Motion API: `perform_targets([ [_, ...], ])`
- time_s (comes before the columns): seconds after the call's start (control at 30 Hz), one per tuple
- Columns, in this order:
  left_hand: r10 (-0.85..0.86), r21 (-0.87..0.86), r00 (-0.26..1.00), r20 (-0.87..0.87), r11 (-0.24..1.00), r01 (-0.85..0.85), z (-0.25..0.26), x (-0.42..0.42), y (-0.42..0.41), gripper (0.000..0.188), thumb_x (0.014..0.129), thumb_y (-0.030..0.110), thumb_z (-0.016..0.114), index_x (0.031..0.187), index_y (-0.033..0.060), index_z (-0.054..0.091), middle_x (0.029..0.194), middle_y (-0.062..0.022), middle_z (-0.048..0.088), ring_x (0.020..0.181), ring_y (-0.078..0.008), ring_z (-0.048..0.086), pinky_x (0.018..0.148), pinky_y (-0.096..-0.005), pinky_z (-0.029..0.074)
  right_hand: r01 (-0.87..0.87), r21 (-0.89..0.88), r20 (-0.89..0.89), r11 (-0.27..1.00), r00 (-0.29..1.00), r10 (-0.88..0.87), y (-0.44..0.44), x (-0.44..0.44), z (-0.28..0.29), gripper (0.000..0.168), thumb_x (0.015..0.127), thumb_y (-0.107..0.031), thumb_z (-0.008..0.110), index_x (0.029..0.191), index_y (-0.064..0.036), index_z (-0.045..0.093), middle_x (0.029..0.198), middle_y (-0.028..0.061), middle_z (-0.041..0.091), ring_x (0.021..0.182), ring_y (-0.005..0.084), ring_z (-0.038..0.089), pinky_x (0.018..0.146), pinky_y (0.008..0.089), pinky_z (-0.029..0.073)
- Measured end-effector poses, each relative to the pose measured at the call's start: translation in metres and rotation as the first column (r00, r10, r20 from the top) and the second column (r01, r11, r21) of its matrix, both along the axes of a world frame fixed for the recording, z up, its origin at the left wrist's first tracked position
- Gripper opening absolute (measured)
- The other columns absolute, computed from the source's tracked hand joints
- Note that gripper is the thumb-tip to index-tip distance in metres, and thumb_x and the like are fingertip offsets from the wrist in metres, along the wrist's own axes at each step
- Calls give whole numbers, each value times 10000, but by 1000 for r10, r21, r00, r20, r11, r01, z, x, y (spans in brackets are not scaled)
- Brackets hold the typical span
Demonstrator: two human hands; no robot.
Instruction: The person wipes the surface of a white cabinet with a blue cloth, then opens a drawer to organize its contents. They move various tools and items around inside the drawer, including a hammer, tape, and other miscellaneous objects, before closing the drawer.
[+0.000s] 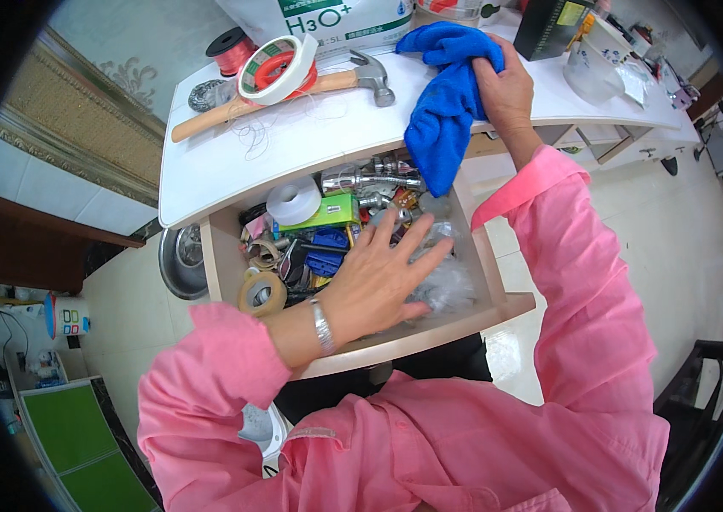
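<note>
My left hand (384,275), with a silver bracelet at the wrist, is spread over a pulled-out drawer (393,342). Its fingers are apart and hold nothing. Under and around it lie clear plastic bags (448,285), a blue plastic item (327,251), a green box (326,213), a roll of white tape (294,200), a roll of tan tape (263,294) and chrome pipe fittings (371,179). The hand hides part of the contents. My right hand (507,86) grips a bunched blue cloth (441,118) at the tabletop's edge; its lower end hangs over the drawer.
On the white tabletop (220,182) lie a claw hammer (317,83), a tape roll (275,70), a spool of red cord (233,51) and a steel wool scourer (206,96). A large white bag (336,29) stands behind. Rightward are a black box (547,29) and plastic tubs (595,64).
</note>
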State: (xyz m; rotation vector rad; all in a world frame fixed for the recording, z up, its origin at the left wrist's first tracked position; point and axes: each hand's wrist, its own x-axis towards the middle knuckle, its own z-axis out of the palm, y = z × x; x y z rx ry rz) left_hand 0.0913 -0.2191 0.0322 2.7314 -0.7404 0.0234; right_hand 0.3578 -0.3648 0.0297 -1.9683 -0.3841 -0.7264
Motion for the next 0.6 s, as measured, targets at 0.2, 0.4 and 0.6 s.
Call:
perform_targets([
  [0.2,71,248,995,75,965,-87,-28,14,-26,574,686,269,768,1197,129,548,1405,-206,343,1282,-541,284,983,-623,345,-7,-11,-37,1000,999,6,0,-4,4,411,797,-322,623,1180,-174,615,1058,168,657,970,354,631,872,400,487],
  [0.4,54,167,975,214,982,-91,-18,6,-8,332,648,124,728,938,85,570,1216,-165,515,1245,-434,391,970,-536,398,-14,-13,-31,1000,999,13,1,-3,2,416,788,-324,623,1182,-192,609,1045,166,651,967,358,624,868,410,488],
  [0.6,240,104,968,69,964,-246,30,-27,44,277,642,62,694,857,55,520,832,-98,544,848,-313,555,724,-411,466,4,-25,0,1000,1000,-4,0,-4,1,409,779,-332,622,1166,-201,613,1019,165,650,948,374,622,847,430,490],
])
